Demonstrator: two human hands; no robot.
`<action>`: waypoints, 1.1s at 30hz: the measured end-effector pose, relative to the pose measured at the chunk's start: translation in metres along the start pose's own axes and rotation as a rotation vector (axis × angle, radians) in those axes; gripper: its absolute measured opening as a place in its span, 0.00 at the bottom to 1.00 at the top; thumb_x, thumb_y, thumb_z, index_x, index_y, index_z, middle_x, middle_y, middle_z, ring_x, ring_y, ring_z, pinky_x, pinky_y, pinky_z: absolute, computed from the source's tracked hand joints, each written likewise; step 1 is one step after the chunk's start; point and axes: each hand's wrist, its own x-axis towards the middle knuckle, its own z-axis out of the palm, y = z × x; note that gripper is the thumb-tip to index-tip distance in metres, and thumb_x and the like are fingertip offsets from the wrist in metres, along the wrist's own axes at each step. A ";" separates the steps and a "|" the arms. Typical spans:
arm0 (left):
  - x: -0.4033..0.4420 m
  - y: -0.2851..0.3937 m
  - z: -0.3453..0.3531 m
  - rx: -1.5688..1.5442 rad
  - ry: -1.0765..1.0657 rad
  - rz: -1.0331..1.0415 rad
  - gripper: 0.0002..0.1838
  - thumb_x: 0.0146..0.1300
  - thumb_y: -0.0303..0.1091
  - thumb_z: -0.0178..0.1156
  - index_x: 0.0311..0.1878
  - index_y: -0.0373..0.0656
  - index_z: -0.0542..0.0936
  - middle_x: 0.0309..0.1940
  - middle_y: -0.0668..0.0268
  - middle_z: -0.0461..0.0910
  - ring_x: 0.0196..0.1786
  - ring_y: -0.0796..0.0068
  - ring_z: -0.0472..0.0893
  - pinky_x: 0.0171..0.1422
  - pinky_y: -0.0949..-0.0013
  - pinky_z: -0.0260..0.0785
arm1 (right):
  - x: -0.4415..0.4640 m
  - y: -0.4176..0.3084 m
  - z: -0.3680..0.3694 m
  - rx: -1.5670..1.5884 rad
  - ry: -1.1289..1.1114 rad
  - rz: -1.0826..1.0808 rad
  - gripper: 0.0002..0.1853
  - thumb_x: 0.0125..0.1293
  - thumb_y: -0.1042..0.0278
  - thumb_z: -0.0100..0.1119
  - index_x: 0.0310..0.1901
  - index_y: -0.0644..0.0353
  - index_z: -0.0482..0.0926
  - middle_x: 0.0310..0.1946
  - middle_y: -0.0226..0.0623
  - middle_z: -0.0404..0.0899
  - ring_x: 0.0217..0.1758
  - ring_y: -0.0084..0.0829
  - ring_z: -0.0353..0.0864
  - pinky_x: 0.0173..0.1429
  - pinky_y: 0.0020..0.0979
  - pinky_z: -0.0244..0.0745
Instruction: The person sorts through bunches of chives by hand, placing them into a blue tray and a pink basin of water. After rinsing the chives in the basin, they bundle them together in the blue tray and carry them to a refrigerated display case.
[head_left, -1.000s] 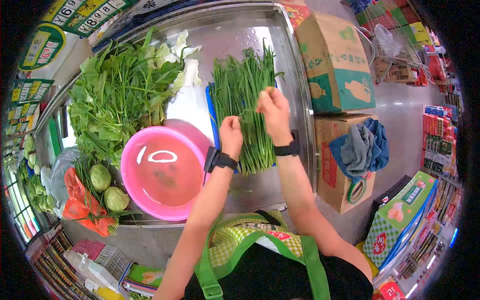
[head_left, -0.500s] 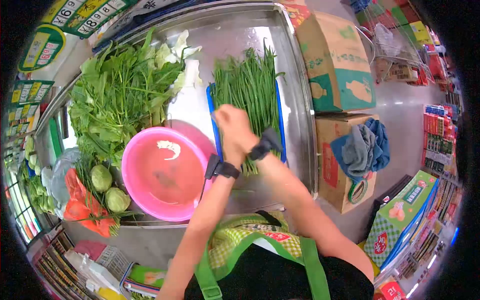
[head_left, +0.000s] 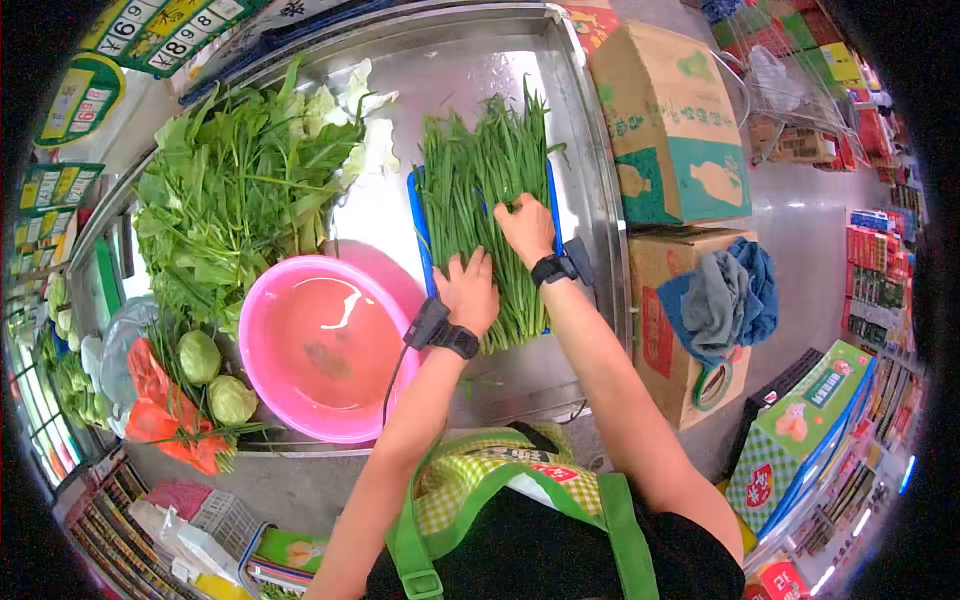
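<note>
Long garlic chives (head_left: 455, 190) lie lengthwise in a blue tray (head_left: 418, 215), their leafy tips toward the far side and pale stems toward me. My left hand (head_left: 470, 295) rests on the left part of the chives near the stems, its fingers spread. Farther up on the right, my right hand (head_left: 528, 232) has its fingers curled and pinched at the chives along the tray's right side. A bit of blue tray shows between two bundles beside those fingertips. Both wrists wear black bands with small devices.
A pink basin (head_left: 265, 400) of water stands left of the tray on the metal counter (head_left: 470, 60). Leafy greens (head_left: 240, 170) are heaped behind it. Cabbages (head_left: 200, 357) and a red bag (head_left: 165, 405) lie at left. Cardboard boxes (head_left: 665, 110) and a blue-grey cloth (head_left: 725, 295) are at right.
My hands, crossed together over the chives before, have parted. The left has come down onto the stems, the right has shifted to the right side. The chives now show two bundles with a gap.
</note>
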 end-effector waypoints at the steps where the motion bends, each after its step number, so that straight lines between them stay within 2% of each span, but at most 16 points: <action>1: 0.000 0.000 0.000 -0.022 -0.012 -0.002 0.28 0.48 0.38 0.59 0.56 0.47 0.69 0.61 0.71 0.63 0.60 0.58 0.61 0.60 0.43 0.52 | -0.001 -0.005 -0.001 -0.001 -0.001 -0.001 0.17 0.48 0.54 0.57 0.31 0.60 0.78 0.25 0.45 0.79 0.30 0.46 0.78 0.35 0.41 0.71; 3: 0.001 0.001 0.000 -0.049 -0.008 0.001 0.27 0.48 0.37 0.58 0.55 0.45 0.70 0.60 0.69 0.63 0.60 0.57 0.60 0.59 0.40 0.51 | 0.001 -0.011 -0.001 0.099 0.048 -0.035 0.17 0.49 0.54 0.58 0.28 0.62 0.75 0.28 0.49 0.77 0.34 0.50 0.76 0.37 0.46 0.69; 8: 0.001 0.002 -0.007 -0.095 -0.022 -0.002 0.25 0.47 0.36 0.58 0.52 0.44 0.72 0.60 0.67 0.63 0.60 0.55 0.59 0.58 0.37 0.50 | 0.030 -0.016 0.009 0.125 0.145 -0.241 0.10 0.53 0.64 0.57 0.26 0.62 0.73 0.28 0.48 0.75 0.34 0.50 0.74 0.36 0.45 0.69; 10: 0.002 0.003 -0.011 -0.089 -0.057 -0.017 0.24 0.47 0.35 0.59 0.52 0.48 0.72 0.60 0.68 0.64 0.60 0.56 0.61 0.60 0.41 0.51 | 0.039 -0.023 0.010 0.126 0.136 -0.264 0.10 0.53 0.64 0.57 0.26 0.62 0.73 0.29 0.48 0.74 0.34 0.49 0.74 0.37 0.44 0.69; 14: 0.003 0.003 -0.011 -0.101 -0.035 -0.004 0.24 0.47 0.34 0.59 0.51 0.49 0.73 0.59 0.67 0.65 0.60 0.56 0.61 0.58 0.41 0.52 | 0.045 -0.028 0.010 0.074 0.091 -0.274 0.10 0.53 0.63 0.57 0.26 0.61 0.74 0.30 0.46 0.75 0.35 0.48 0.75 0.38 0.44 0.69; 16: 0.004 0.004 -0.010 -0.177 0.080 0.008 0.20 0.47 0.32 0.58 0.47 0.48 0.75 0.53 0.66 0.71 0.56 0.56 0.64 0.56 0.47 0.56 | 0.047 -0.026 0.010 0.048 0.085 -0.281 0.10 0.53 0.63 0.57 0.26 0.62 0.75 0.30 0.46 0.75 0.35 0.48 0.75 0.37 0.44 0.69; 17: 0.005 0.003 -0.010 -0.178 0.080 0.004 0.20 0.47 0.32 0.58 0.47 0.48 0.75 0.53 0.66 0.71 0.56 0.56 0.64 0.56 0.47 0.56 | 0.050 -0.023 0.006 0.141 0.039 -0.266 0.09 0.52 0.64 0.57 0.26 0.62 0.76 0.29 0.46 0.76 0.33 0.48 0.75 0.36 0.43 0.69; 19: 0.009 -0.001 -0.009 -0.377 0.218 0.029 0.14 0.49 0.31 0.57 0.41 0.45 0.78 0.44 0.64 0.76 0.50 0.58 0.69 0.53 0.56 0.61 | 0.054 -0.015 -0.002 0.230 -0.011 -0.253 0.09 0.51 0.65 0.57 0.25 0.63 0.76 0.27 0.46 0.76 0.32 0.48 0.75 0.36 0.42 0.69; 21: 0.015 -0.003 -0.009 -0.505 0.268 -0.001 0.11 0.50 0.30 0.57 0.39 0.43 0.78 0.39 0.63 0.77 0.47 0.58 0.70 0.51 0.58 0.61 | 0.055 -0.004 -0.011 0.642 -0.146 -0.206 0.10 0.52 0.67 0.58 0.23 0.66 0.75 0.22 0.39 0.76 0.26 0.30 0.76 0.30 0.30 0.69; 22: 0.018 -0.003 -0.009 -0.632 0.318 -0.029 0.09 0.50 0.30 0.57 0.36 0.41 0.78 0.35 0.62 0.78 0.44 0.58 0.71 0.50 0.59 0.62 | 0.048 -0.008 -0.027 0.812 -0.268 -0.035 0.09 0.54 0.66 0.58 0.26 0.63 0.73 0.22 0.33 0.76 0.25 0.20 0.73 0.29 0.25 0.69; 23: 0.021 -0.001 -0.013 -0.637 0.317 -0.026 0.09 0.50 0.30 0.57 0.36 0.41 0.78 0.35 0.62 0.78 0.44 0.58 0.71 0.50 0.59 0.62 | 0.040 -0.011 -0.043 0.945 -0.357 0.044 0.07 0.57 0.66 0.56 0.31 0.60 0.71 0.25 0.32 0.76 0.26 0.19 0.74 0.29 0.22 0.69; 25: 0.026 0.004 -0.024 -0.729 0.426 -0.071 0.09 0.51 0.30 0.58 0.37 0.40 0.77 0.34 0.60 0.78 0.42 0.58 0.72 0.49 0.62 0.63 | 0.027 -0.011 -0.068 1.017 -0.507 0.060 0.06 0.60 0.67 0.54 0.34 0.59 0.70 0.27 0.33 0.77 0.28 0.20 0.76 0.29 0.21 0.70; 27: 0.031 0.012 -0.037 -0.794 0.399 -0.086 0.09 0.52 0.30 0.57 0.38 0.40 0.77 0.35 0.60 0.78 0.43 0.58 0.72 0.51 0.62 0.62 | 0.012 -0.013 -0.082 1.046 -0.497 0.073 0.06 0.61 0.68 0.53 0.33 0.60 0.70 0.28 0.34 0.77 0.29 0.21 0.76 0.29 0.21 0.72; 29: 0.037 0.022 -0.040 -0.821 0.547 -0.008 0.09 0.52 0.29 0.57 0.38 0.40 0.77 0.35 0.60 0.78 0.43 0.58 0.72 0.51 0.62 0.62 | -0.005 -0.015 -0.092 1.078 -0.492 0.082 0.05 0.62 0.68 0.52 0.33 0.60 0.70 0.28 0.35 0.77 0.30 0.21 0.77 0.30 0.21 0.73; 31: 0.038 0.023 -0.041 -0.817 0.549 0.038 0.09 0.51 0.29 0.58 0.37 0.41 0.77 0.36 0.61 0.78 0.44 0.59 0.71 0.52 0.62 0.62 | -0.023 -0.016 -0.099 1.146 -0.513 -0.028 0.06 0.62 0.69 0.52 0.33 0.61 0.70 0.28 0.35 0.77 0.29 0.22 0.77 0.32 0.23 0.75; 33: 0.034 0.024 -0.044 -0.776 0.431 0.104 0.08 0.49 0.28 0.59 0.35 0.42 0.78 0.34 0.63 0.79 0.44 0.59 0.71 0.52 0.61 0.62 | -0.038 -0.015 -0.095 1.100 -0.465 -0.014 0.05 0.62 0.71 0.51 0.33 0.62 0.69 0.26 0.34 0.76 0.29 0.22 0.77 0.32 0.23 0.76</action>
